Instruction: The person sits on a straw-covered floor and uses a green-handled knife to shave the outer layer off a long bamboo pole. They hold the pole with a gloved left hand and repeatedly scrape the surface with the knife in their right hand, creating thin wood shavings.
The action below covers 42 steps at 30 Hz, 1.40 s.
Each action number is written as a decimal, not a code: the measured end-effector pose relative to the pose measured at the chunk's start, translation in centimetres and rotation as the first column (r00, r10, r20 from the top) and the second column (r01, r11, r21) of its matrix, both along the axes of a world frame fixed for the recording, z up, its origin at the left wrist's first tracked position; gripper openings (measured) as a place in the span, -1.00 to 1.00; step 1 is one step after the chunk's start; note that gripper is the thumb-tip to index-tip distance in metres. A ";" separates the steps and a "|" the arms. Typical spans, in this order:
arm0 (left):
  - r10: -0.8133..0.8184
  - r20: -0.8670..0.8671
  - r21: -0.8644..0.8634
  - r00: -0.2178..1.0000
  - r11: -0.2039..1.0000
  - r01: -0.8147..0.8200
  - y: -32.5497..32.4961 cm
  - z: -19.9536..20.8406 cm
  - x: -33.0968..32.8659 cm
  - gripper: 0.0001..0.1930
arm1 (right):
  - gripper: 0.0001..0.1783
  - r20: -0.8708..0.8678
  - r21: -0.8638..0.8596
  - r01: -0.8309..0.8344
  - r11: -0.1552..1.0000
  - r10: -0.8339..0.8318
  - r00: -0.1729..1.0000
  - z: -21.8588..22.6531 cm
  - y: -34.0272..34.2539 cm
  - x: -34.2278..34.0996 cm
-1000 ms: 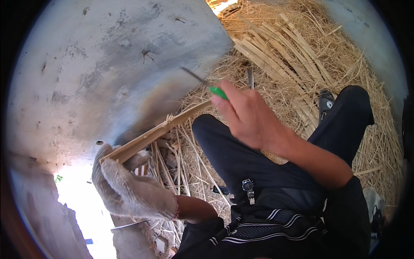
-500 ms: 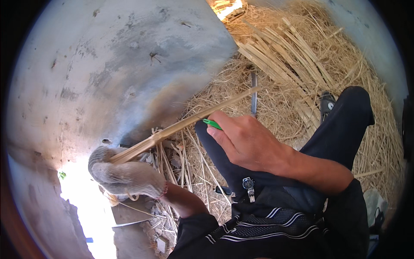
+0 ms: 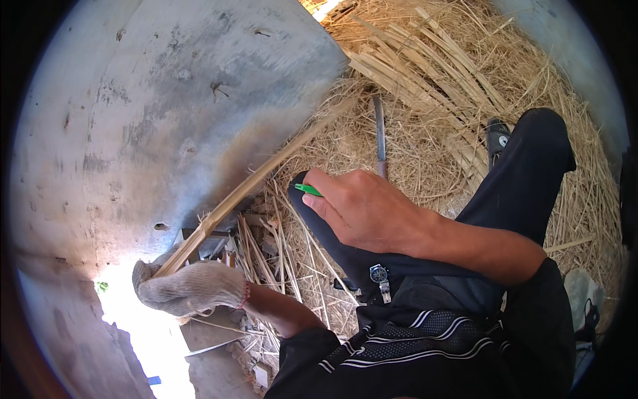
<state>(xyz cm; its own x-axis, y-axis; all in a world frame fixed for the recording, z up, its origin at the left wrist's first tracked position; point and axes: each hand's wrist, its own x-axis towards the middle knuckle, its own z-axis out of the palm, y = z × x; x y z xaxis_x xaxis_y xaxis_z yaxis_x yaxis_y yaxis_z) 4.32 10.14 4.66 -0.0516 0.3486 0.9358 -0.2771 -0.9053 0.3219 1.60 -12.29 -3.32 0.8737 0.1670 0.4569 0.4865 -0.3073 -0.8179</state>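
My left hand (image 3: 199, 286), in a grey knitted glove, is closed around the lower end of a long, pale split-bamboo strip (image 3: 242, 193). The strip slants up and away to the right, its far end blurred, with frayed fibres near the glove. My bare right hand (image 3: 372, 209) is closed on a small green-handled tool (image 3: 308, 189), held by my bent left knee; its working end is too small to make out. A gap separates this tool from the strip.
A long-bladed knife (image 3: 379, 133) lies on straw-like shavings (image 3: 412, 156). Split strips (image 3: 425, 73) are piled beyond it. A grey wall (image 3: 199, 86) rises on the left. Loose sticks (image 3: 262, 256) lie near my left forearm, and a metal-banded wristwatch (image 3: 381, 279) rests on my lap.
The strip has swung away from the green-handled tool, and my gloved left hand has moved slightly down and left. My right hand has shifted a little left. The whole view has also shifted.
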 end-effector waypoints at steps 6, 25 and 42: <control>-0.639 -0.452 -0.307 0.622 0.767 0.564 -6.6 -5.9 -0.3 -0.72 | -0.76 -0.093 0.029 0.017 0.999 -0.014 0.996 -0.6 0.5 0.3; -0.716 -0.341 -0.435 0.609 0.695 0.573 -8.6 -5.4 -2.9 -0.90 | -0.77 -0.067 -0.022 0.035 0.999 -0.036 0.997 -2.0 2.7 -0.1; -0.713 -0.476 -0.404 0.515 0.698 0.592 -8.1 -4.9 -2.1 -0.90 | -0.72 -0.358 -0.688 0.155 0.708 -0.518 0.777 -25.0 -9.1 10.3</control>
<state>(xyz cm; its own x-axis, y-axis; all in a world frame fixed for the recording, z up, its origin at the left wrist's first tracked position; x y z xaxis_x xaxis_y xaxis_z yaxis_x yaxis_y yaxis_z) 2.21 1.99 -0.19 0.7600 0.2111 0.6147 -0.4787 -0.4580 0.7491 11.93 -21.40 -28.29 0.9835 -0.1154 -0.1393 -0.1688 -0.8617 -0.4785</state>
